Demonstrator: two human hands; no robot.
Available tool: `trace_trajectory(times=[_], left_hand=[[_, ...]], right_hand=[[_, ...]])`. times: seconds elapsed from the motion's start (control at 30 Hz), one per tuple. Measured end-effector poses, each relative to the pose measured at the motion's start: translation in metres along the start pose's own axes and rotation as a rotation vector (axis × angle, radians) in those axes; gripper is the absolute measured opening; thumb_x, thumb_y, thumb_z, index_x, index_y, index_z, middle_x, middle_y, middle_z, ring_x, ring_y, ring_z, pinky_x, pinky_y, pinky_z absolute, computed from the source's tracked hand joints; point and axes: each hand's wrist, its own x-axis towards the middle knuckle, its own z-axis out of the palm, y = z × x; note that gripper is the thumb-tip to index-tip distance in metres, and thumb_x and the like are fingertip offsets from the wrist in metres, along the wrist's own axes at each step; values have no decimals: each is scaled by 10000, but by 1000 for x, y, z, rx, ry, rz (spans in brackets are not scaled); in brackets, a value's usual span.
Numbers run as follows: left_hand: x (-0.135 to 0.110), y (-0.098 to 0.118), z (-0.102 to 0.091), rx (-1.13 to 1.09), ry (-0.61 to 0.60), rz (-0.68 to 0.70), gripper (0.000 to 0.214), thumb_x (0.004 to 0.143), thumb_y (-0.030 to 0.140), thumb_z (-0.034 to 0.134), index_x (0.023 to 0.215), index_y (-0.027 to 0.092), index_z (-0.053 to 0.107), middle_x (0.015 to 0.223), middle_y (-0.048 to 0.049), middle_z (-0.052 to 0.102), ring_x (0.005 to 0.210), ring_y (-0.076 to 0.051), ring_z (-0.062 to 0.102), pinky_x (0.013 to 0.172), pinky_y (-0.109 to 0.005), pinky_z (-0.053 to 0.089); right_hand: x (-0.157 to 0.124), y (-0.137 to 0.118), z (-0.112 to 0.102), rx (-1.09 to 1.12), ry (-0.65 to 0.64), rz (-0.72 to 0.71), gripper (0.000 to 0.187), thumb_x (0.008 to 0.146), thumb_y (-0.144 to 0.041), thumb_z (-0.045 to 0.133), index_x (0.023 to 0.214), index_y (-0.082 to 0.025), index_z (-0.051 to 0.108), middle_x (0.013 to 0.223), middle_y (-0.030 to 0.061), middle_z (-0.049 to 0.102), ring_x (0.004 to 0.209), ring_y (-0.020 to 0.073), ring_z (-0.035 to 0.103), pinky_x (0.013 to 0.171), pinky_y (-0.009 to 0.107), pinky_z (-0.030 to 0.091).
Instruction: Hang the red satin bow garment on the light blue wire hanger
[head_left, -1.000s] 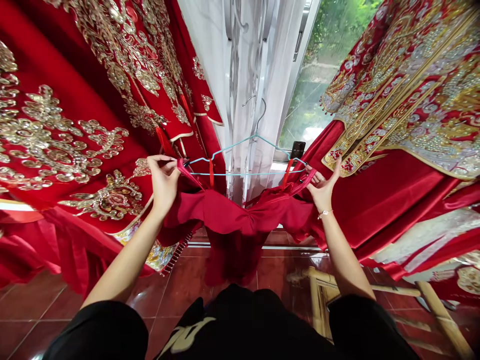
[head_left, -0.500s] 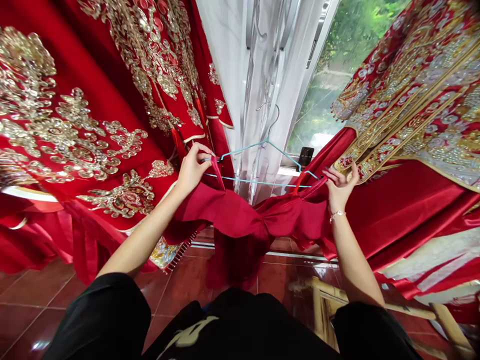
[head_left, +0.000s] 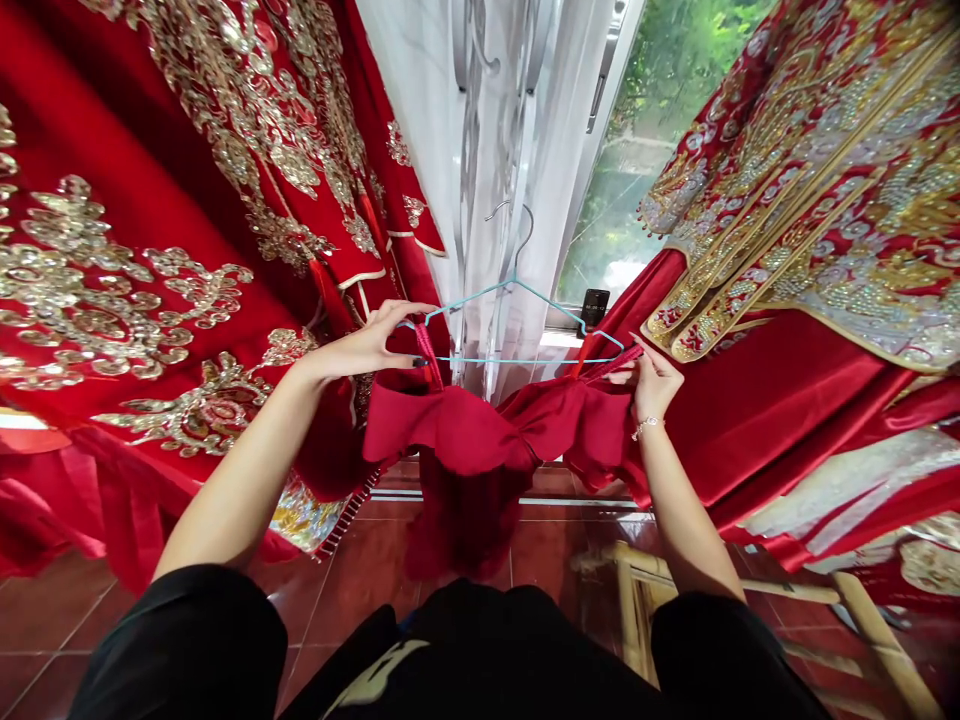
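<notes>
A red dress (head_left: 469,425) with thin shoulder straps hangs from a light blue wire hanger (head_left: 480,293) in front of me. My left hand (head_left: 364,343) is at the hanger's left end, thumb and fingers apart, its fingertips beside the left strap (head_left: 429,355), which is looped over the hanger. At the other end my right hand (head_left: 651,378), wearing a bracelet, pinches the right strap near the hanger's tip. Below the hanger's bottom bar, the ruffled neckline sags in the middle. The hanger's metal hook points up in front of a pale curtain.
Red garments with gold beading (head_left: 217,390) hang at left, and a heavily beaded jacket (head_left: 780,200) hangs at right. A phone (head_left: 595,308) stands by the window (head_left: 630,190). White curtain (head_left: 420,90) lies behind the hanger. A bamboo chair (head_left: 637,600) stands low on the right.
My left hand has let go of the left strap and spread its thumb and fingers. My right hand still grips its strap. The whole view has shifted slightly.
</notes>
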Motion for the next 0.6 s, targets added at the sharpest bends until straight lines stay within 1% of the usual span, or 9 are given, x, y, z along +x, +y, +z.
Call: trace_trajectory(times=[0.07, 0.17, 0.2, 0.27, 0.33, 0.37, 0.43, 0.5, 0.6], left_hand=[[2, 4, 13, 24, 97, -60, 494, 784, 388, 724, 1255, 272, 631, 1277, -68, 548, 1229, -297, 506, 1104, -504, 381], [9, 9, 38, 128, 269, -228, 270, 836, 343, 674, 1074, 215, 680, 1191, -91, 588, 1158, -333, 502, 1059, -580, 339], [11, 10, 45, 154, 310, -255, 212, 837, 305, 665, 1022, 202, 681, 1161, -97, 602, 1137, -338, 500, 1037, -578, 342], [15, 9, 54, 175, 370, -251, 125, 828, 228, 641, 942, 189, 673, 1123, -103, 618, 1094, -329, 499, 996, -544, 358], [17, 6, 57, 180, 403, -217, 81, 820, 194, 618, 887, 185, 662, 1103, -101, 624, 1051, -311, 497, 967, -514, 368], [17, 4, 57, 181, 412, -200, 72, 816, 194, 615, 873, 184, 657, 1097, -100, 625, 1033, -304, 495, 957, -505, 372], [16, 1, 55, 192, 419, -175, 66, 816, 212, 616, 862, 183, 654, 1101, -102, 625, 1021, -301, 490, 946, -499, 374], [15, -1, 54, 210, 425, -168, 67, 816, 224, 620, 858, 184, 654, 1114, -103, 624, 1026, -305, 490, 942, -500, 374], [15, -1, 55, 225, 435, -167, 73, 821, 234, 621, 863, 187, 658, 1125, -101, 621, 1029, -306, 493, 942, -502, 372]], right_hand=[[4, 2, 3, 24, 40, 14, 401, 711, -512, 734, 895, -156, 761, 596, 1, 687, 412, 153, 614, 417, 311, 562], [8, 6, 11, 40, 99, -9, 415, 680, -565, 748, 801, -168, 722, 573, -16, 661, 430, 150, 613, 457, 329, 587], [10, 7, 13, 41, 120, -26, 421, 677, -579, 745, 789, -174, 715, 567, -20, 653, 437, 150, 609, 472, 338, 593], [13, 8, 18, 32, 151, -61, 429, 675, -600, 736, 778, -184, 716, 558, -19, 638, 461, 160, 603, 504, 361, 600], [17, 8, 21, -1, 166, -104, 433, 697, -602, 718, 793, -181, 736, 577, -3, 643, 516, 182, 616, 569, 395, 609], [20, 7, 22, -30, 168, -138, 430, 714, -594, 709, 804, -175, 749, 605, 12, 659, 564, 195, 633, 627, 415, 614], [27, 2, 22, -107, 163, -236, 420, 752, -575, 690, 819, -169, 773, 686, 41, 697, 691, 220, 664, 769, 446, 603], [36, -4, 23, -188, 131, -348, 409, 775, -576, 683, 813, -183, 792, 730, 46, 702, 774, 222, 655, 866, 452, 571], [45, -18, 31, -256, 34, -470, 416, 789, -624, 684, 798, -229, 813, 674, 19, 618, 746, 198, 593, 865, 436, 549]])
